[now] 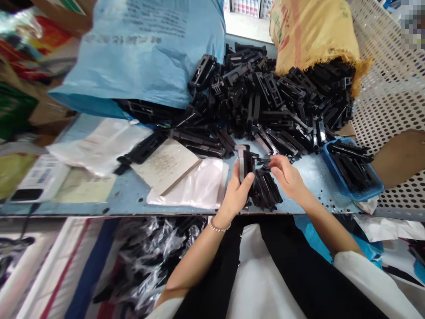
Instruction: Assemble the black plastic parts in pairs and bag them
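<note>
My left hand (239,188) is closed around black plastic parts (245,161), held upright over the near edge of the bench. Light glints off their long side, and how many are in the grip is hard to tell. To the right, my right hand (289,178) has its thumb and fingers apart, with nothing visible between them. Below and between the hands, several similar black parts (266,190) lie side by side at the bench edge. A big loose heap of black parts (245,95) spreads beyond both hands.
A blue sack (142,48) and a yellow woven sack (315,33) stand behind, parts spilling out. At right are a blue basket (368,193) of parts and a white perforated crate (381,66). Left lie a cardboard square (166,166) and clear plastic bags (189,195).
</note>
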`<action>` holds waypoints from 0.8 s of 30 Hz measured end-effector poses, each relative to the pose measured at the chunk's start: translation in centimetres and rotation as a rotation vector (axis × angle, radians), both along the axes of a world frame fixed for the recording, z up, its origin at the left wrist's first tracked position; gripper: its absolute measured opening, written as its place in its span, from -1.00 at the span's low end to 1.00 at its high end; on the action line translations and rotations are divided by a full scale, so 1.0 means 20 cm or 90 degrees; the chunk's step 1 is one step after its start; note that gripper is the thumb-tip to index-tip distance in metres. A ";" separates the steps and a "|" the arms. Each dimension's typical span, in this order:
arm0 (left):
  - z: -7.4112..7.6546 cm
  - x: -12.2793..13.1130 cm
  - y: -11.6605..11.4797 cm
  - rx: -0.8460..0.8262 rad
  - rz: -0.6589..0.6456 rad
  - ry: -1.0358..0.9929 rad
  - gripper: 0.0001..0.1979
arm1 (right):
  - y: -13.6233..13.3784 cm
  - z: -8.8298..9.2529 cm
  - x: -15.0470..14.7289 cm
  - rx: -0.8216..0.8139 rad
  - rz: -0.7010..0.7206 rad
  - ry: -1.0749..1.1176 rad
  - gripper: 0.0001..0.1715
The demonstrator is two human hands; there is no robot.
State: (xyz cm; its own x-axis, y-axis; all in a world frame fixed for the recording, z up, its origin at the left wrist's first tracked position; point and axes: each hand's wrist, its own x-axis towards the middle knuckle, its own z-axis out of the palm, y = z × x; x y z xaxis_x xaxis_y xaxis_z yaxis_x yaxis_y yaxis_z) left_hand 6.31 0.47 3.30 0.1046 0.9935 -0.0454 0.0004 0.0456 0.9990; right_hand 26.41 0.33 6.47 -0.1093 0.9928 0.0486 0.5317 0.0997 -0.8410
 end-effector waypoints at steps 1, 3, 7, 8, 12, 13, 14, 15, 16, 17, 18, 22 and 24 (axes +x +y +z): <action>0.01 -0.02 -0.03 0.008 -0.029 0.037 -0.31 | 0.03 0.02 0.01 0.103 0.011 -0.092 -0.57; 0.04 -0.03 -0.09 0.013 -0.093 0.076 -0.29 | 0.10 0.03 0.00 0.223 0.083 -0.213 -0.56; 0.05 -0.02 -0.15 0.004 -0.114 0.130 -0.22 | 0.15 -0.04 -0.05 0.214 0.175 -0.195 -0.49; 0.04 -0.02 -0.15 0.002 -0.105 0.139 -0.19 | 0.14 -0.05 -0.07 0.174 0.163 -0.152 -0.47; 0.00 -0.06 -0.09 0.018 -0.038 0.099 -0.26 | 0.02 -0.10 -0.12 0.057 0.138 -0.074 -0.43; 0.00 -0.07 -0.07 0.020 -0.009 0.083 -0.31 | -0.02 -0.11 -0.13 0.082 0.170 -0.109 -0.41; 0.00 -0.08 -0.06 0.020 0.017 0.070 -0.35 | -0.06 -0.12 -0.15 0.122 0.210 -0.158 -0.42; 0.00 -0.08 -0.04 0.021 0.035 0.061 -0.38 | -0.10 -0.13 -0.17 0.166 0.249 -0.212 -0.44; 0.00 -0.08 -0.04 0.024 0.042 0.056 -0.40 | -0.14 -0.15 -0.19 0.202 0.278 -0.260 -0.48; 0.00 -0.08 -0.04 0.030 0.041 0.055 -0.41 | -0.18 -0.17 -0.22 0.226 0.291 -0.295 -0.52; -0.01 -0.09 -0.04 0.037 0.038 0.056 -0.42 | -0.20 -0.19 -0.24 0.232 0.289 -0.319 -0.55; -0.10 -0.12 -0.06 0.039 0.064 0.093 -0.47 | -0.19 -0.19 -0.24 0.146 0.289 -0.352 -0.59; -0.19 -0.13 -0.07 0.008 0.077 0.139 -0.53 | -0.11 -0.16 -0.16 0.089 0.267 -0.379 -0.67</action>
State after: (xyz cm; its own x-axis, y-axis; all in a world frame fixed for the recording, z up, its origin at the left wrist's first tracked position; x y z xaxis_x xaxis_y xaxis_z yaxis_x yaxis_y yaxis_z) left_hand 3.63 -0.93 -0.42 -0.0258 0.9988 -0.0419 0.2119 0.0464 0.9762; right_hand 23.27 -1.83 3.19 -0.5250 0.8510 -0.0150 0.7878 0.4792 -0.3869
